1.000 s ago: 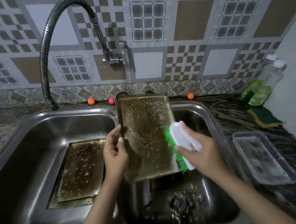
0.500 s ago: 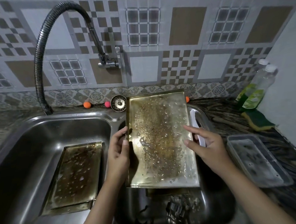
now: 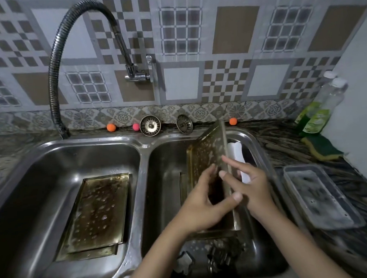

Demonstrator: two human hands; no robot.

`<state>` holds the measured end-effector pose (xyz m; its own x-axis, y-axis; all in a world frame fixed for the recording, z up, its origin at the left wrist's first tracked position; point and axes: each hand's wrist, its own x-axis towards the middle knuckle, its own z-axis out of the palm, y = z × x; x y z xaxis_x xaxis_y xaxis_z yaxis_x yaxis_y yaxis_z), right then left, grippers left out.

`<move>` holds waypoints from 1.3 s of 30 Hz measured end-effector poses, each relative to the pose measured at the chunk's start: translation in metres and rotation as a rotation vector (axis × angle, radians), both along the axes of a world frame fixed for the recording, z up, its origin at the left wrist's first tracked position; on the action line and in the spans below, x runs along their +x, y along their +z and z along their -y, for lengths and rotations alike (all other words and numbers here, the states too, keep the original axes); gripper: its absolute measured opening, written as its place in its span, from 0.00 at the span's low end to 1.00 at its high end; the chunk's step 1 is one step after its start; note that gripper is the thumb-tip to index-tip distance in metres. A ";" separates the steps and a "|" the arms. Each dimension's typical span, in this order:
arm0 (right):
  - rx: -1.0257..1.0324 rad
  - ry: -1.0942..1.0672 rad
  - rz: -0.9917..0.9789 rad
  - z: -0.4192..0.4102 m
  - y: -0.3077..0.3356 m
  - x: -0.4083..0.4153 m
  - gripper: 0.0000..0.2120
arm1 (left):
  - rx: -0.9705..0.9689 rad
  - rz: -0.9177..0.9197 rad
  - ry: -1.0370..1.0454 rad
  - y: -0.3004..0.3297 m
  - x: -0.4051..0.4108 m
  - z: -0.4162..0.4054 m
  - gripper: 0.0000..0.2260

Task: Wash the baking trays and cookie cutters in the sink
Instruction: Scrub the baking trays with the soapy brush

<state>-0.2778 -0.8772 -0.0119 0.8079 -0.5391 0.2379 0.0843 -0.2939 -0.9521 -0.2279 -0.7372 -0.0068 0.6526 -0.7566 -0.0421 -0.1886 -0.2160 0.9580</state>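
1. A soapy baking tray (image 3: 208, 154) stands on edge in the right basin, tilted toward 1 o'clock.
2. The left hand (image 3: 203, 203) grips its near face; the right hand (image 3: 250, 187), fingers straight, presses its back.
3. A second tray (image 3: 97, 213) lies flat in the left basin, at 9 o'clock of the hands.

Double sink (image 3: 143, 144) before you, set in table (image 3: 285, 146). Left basin: tray stack (image 3: 95, 215) flat on bottom. Right basin: your left hand (image 3: 201, 203) and right hand (image 3: 247, 186) on either side of tilted tray (image 3: 206, 152); brush (image 3: 235, 152) behind it; cookie cutters (image 3: 223, 258) at near end. Two strainers (image 3: 150, 125) on back rim. Faucet (image 3: 85, 59) behind left basin. Right of sink: container (image 3: 319, 195), sponge (image 3: 321, 148), bottles (image 3: 323, 104) behind.
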 end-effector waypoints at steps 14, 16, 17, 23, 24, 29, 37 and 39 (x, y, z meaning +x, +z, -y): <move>-0.180 -0.064 -0.172 0.035 0.013 0.023 0.36 | -0.361 -0.096 0.210 -0.022 0.005 -0.013 0.31; -0.204 -0.012 -0.168 0.022 0.018 0.019 0.38 | -0.392 -0.045 0.264 -0.025 0.007 -0.013 0.27; -0.237 0.049 -0.152 0.010 0.017 0.014 0.39 | -0.410 -0.034 0.304 -0.025 0.010 -0.014 0.25; -0.307 0.058 -0.176 0.031 0.015 0.011 0.43 | -0.459 -0.009 0.321 -0.024 0.021 -0.031 0.23; -0.293 -0.050 -0.193 0.042 0.020 0.019 0.42 | -0.451 0.017 0.283 -0.024 0.018 -0.030 0.23; -0.286 0.018 -0.034 -0.007 0.021 0.022 0.42 | -0.528 -0.030 0.310 -0.024 0.020 -0.013 0.22; -0.237 -0.165 -0.144 0.032 0.021 0.036 0.40 | -0.481 0.014 0.234 -0.027 0.031 -0.019 0.21; -0.243 -0.110 -0.099 0.004 0.031 0.038 0.41 | -0.498 -0.008 0.242 -0.025 0.033 -0.009 0.20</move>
<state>-0.2397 -0.8810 0.0187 0.7734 -0.5619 0.2934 -0.0510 -0.5166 -0.8547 -0.1945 -0.7278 -0.0321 0.8112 -0.5153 0.2764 -0.1819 0.2269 0.9568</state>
